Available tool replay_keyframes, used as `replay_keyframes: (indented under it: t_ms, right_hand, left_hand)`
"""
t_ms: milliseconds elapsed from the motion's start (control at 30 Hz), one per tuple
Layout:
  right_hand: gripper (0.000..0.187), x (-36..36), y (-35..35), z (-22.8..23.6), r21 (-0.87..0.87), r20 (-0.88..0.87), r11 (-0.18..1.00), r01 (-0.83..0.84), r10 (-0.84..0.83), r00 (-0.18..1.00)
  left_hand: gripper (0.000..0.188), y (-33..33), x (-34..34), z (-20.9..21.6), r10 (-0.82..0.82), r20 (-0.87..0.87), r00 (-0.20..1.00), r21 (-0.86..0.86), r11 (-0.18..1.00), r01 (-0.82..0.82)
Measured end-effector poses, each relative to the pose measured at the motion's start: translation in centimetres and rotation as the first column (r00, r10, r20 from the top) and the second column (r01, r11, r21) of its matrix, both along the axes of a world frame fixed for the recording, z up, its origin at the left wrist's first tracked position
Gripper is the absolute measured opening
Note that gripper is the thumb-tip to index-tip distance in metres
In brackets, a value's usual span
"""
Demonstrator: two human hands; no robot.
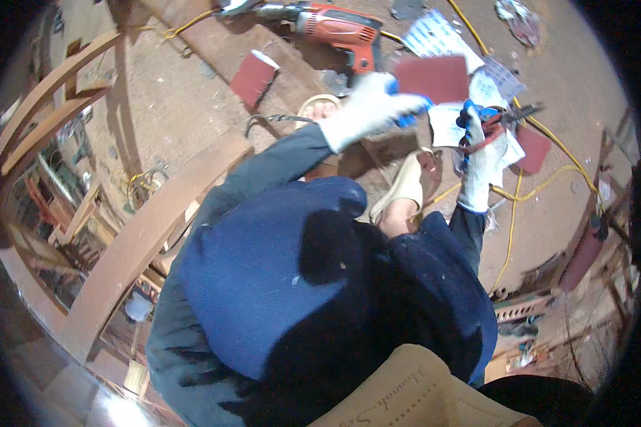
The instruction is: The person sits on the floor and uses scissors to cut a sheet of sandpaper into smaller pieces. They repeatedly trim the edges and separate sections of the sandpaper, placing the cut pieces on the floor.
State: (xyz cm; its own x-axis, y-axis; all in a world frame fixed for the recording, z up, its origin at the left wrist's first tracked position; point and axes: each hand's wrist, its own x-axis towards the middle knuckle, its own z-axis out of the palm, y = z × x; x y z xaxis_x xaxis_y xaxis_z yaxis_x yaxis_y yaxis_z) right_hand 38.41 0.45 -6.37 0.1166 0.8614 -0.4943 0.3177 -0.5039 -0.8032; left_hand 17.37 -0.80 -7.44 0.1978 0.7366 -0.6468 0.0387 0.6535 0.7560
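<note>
My left hand, in a white work glove with blue fingertips, reaches out to the right over the ground. Its fingers are stretched and a little apart, with nothing visible in them. A dark red sheet, like sandpaper, lies just beyond those fingertips. My right hand, gloved the same way, is closed around a pair of pliers with red handles. The dark jaws point to the right, above printed papers on the ground. Part of the handles is hidden by the glove.
An orange power drill lies on a wooden plank at the far side. Yellow cord winds across the ground at the right. More dark red sheets lie about. Curved wooden parts stand at my left, beside my arm.
</note>
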Motion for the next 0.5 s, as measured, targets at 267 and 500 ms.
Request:
replay_keyframes:
  t_ms: [267,500]
  right_hand:
    - [0.032,3.0,-4.7,-3.3,-0.581,-0.592,0.814,0.01,-0.431,0.682]
    - [0.036,2.8,-2.3,0.8,-0.059,-0.48,0.917,-0.394,0.32,0.817]
  left_hand:
    - [0.019,4.0,1.6,2.9,0.338,0.208,0.918,-0.058,0.941,-0.333]
    - [0.023,3.0,3.7,3.8,0.299,0.268,0.916,-0.046,0.954,-0.298]
